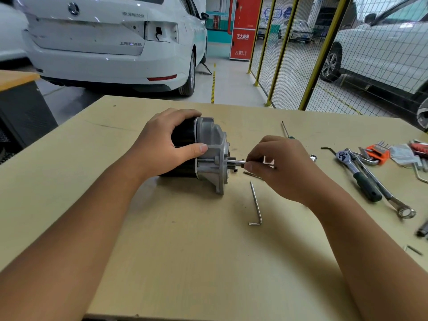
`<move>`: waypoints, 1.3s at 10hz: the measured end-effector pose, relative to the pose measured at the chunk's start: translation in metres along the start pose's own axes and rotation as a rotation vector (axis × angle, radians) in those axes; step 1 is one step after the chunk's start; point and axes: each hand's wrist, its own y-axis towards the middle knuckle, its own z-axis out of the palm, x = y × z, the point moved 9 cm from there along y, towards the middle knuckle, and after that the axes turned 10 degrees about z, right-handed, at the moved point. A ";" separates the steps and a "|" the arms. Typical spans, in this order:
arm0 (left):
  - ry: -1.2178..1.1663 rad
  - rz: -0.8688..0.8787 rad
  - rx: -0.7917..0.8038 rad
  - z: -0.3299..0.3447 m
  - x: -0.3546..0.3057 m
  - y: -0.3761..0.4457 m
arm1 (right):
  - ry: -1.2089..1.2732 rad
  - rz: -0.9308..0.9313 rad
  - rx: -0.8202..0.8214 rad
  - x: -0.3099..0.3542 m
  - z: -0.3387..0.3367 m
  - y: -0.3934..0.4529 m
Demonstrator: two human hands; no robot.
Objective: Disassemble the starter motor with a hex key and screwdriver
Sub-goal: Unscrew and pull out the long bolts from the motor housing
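Observation:
The starter motor (212, 149), black body with a silver cast end housing, lies on its side on the wooden table (185, 239). My left hand (166, 142) grips its black body, thumb pressed on the housing. My right hand (278, 163) pinches a long silver bolt (234, 161) that sticks out of the housing's right face. A silver hex key (256, 205) lies loose on the table just below my right hand. A green-handled screwdriver (285, 129) lies behind my right hand, its handle mostly hidden.
At the right lie a ratchet with a dark green grip (359, 174), a ring spanner (391, 198), an orange hex key set (377, 151) and small loose parts (252, 174). A white car (104, 42) and a yellow mesh fence (289, 54) stand beyond the table.

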 end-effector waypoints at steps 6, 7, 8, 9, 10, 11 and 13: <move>-0.002 -0.001 -0.004 0.000 0.001 0.000 | 0.031 0.015 -0.005 -0.001 0.001 0.001; -0.002 0.000 -0.005 0.000 0.001 0.000 | -0.005 0.001 -0.038 0.002 0.000 0.000; -0.006 0.003 -0.003 0.001 0.000 0.000 | -0.080 0.013 -0.084 0.001 -0.005 -0.001; 0.001 -0.001 -0.001 0.001 0.000 0.000 | 0.081 0.028 -0.074 -0.002 -0.005 -0.002; 0.004 -0.006 -0.001 0.000 0.000 0.000 | 0.116 0.020 -0.028 0.000 0.002 -0.002; -0.001 -0.001 -0.002 0.000 0.000 0.000 | 0.088 0.009 0.017 -0.001 0.005 -0.001; 0.003 -0.006 0.004 0.000 0.000 0.000 | 0.014 -0.003 0.013 -0.001 0.006 0.001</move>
